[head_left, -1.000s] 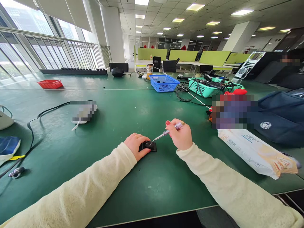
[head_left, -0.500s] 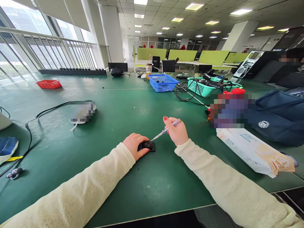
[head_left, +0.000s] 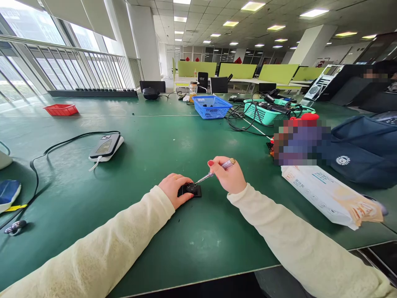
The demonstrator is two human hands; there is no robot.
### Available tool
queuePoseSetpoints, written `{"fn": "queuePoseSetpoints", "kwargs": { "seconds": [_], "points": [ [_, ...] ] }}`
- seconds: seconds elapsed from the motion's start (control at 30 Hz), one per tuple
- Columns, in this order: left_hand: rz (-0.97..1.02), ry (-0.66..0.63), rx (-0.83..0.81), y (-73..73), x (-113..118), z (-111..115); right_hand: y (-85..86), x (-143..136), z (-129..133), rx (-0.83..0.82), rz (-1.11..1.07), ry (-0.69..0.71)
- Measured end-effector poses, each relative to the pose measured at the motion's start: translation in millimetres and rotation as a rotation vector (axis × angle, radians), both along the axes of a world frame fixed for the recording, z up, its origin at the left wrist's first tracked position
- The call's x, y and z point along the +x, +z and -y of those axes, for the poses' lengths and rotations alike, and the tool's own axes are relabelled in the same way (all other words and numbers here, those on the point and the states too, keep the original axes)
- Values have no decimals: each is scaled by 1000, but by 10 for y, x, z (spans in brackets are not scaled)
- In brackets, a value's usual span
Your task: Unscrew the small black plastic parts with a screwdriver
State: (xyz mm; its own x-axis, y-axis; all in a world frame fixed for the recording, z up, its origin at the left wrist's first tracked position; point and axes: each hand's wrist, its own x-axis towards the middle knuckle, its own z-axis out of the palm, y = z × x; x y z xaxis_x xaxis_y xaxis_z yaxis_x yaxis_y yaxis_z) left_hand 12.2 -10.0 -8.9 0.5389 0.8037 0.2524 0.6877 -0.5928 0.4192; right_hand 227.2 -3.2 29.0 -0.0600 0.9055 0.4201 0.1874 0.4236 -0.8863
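Note:
A small black square part lies flat on the green table. My left hand pins it down from the left, fingers curled over its edge. My right hand grips a slim screwdriver with a clear handle, held at a slant. Its metal tip touches the top of the black part. Both arms wear cream sleeves.
A phone on a white pack with a black cable lies at the left. A wipes packet and a dark blue bag sit at the right. Farther back stand a blue basket, a teal basket of cables and a red tray.
My right hand has shifted slightly left and closer to the black part, tilting the screwdriver flatter. The left hand stays on the part. The camera drifted a little.

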Motion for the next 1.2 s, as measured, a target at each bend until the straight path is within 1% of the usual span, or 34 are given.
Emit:
{"fn": "queuePoseSetpoints", "kwargs": {
  "seconds": [0.13, 0.27, 0.33, 0.47, 0.6, 0.7, 0.8, 0.87, 0.93, 1.1, 1.2],
  "points": [
    [1, -11, -5, -1, -4, -9, -8, 13, -4, -34, -29, 56],
    [7, -18, 6, -4, -2, -10, -56, 38, -37, -94, -136, 141],
    [7, -16, 8, -8, -1, -9, -79, 46, -48, -107, -172, 152],
    [7, -9, 1, -14, -2, -4, -135, 45, -99, -142, -238, 99],
    [13, -12, 6, -14, 0, -1, -183, 47, -181, -187, -277, 9],
    [14, -16, 13, -12, 1, -2, -207, 62, -232, -261, -323, -53],
    [9, -18, 12, -5, 3, -4, -230, 84, -253, -366, -410, -50],
    [11, -22, 12, 2, 4, -2, -239, 95, -247, -395, -461, -44],
    [16, -25, 13, 8, 5, 1, -239, 99, -229, -375, -485, -38],
    [10, -14, 6, 1, 0, 7, -195, 89, -180, -223, -448, 35],
    [20, -18, 11, -9, -1, 4, -165, 105, -179, -198, -459, 78]
  ]
}}
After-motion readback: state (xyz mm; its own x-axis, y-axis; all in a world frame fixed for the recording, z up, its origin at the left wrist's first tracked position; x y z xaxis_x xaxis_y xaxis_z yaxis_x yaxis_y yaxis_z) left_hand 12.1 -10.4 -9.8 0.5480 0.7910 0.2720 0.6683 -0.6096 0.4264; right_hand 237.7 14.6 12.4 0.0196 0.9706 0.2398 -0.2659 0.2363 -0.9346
